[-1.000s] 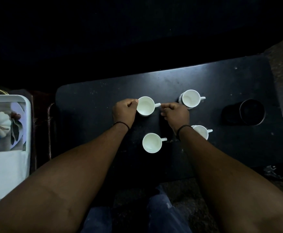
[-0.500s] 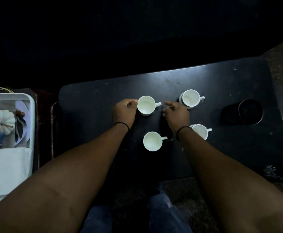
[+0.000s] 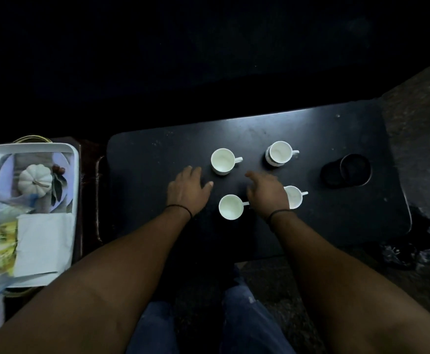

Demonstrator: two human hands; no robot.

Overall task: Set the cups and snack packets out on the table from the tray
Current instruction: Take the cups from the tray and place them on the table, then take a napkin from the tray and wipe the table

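Note:
Several white cups stand on the dark table (image 3: 336,221), all with handles to the right: a far left cup (image 3: 223,160), a far right cup (image 3: 280,152), a near left cup (image 3: 230,206) and a near right cup (image 3: 295,196), partly hidden by my right hand. My left hand (image 3: 188,191) lies open just left of and below the far left cup, holding nothing. My right hand (image 3: 266,191) hovers open between the cups, blurred, empty. At the left, the white tray (image 3: 73,159) holds a yellow snack packet (image 3: 3,238) and a white napkin (image 3: 42,241).
A white pumpkin ornament (image 3: 35,178) with leaves lies in the tray's far half. Dark round coasters in a holder (image 3: 347,172) stand on the table's right side. My knees in blue jeans (image 3: 247,315) are below the table's near edge.
Both hands have let go of the far left cup and drawn back toward me with fingers spread. The view has shifted left, showing more of the tray.

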